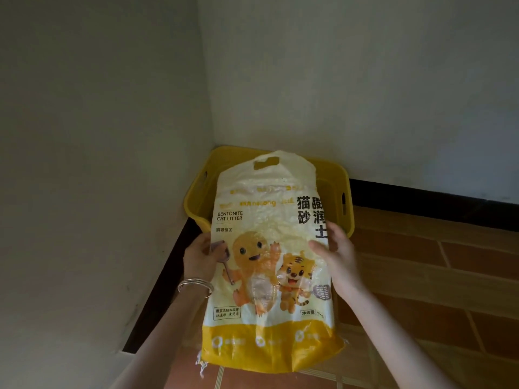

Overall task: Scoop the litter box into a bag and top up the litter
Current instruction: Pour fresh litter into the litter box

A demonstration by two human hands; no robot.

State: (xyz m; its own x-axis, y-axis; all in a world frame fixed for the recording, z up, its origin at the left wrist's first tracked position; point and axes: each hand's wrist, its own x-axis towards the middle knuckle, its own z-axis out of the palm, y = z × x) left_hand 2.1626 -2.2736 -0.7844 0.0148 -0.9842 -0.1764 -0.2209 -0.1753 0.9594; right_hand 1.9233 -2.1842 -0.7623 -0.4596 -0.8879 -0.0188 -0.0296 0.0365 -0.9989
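Note:
A white and yellow cat litter bag (269,265) with cartoon figures is held flat in the air in front of me, its handle end pointing toward the corner. My left hand (200,258) grips its left edge, thumb on the printed face. My right hand (337,254) holds the right edge, fingers over the front. Behind the bag, a yellow plastic litter box (196,200) sits on the floor in the corner. The bag hides most of the box's inside.
White walls (98,136) meet in the corner behind the litter box, with a black skirting strip (421,196) along their base. The floor (449,276) is reddish-brown tile. Thin bangles (195,284) circle my left wrist.

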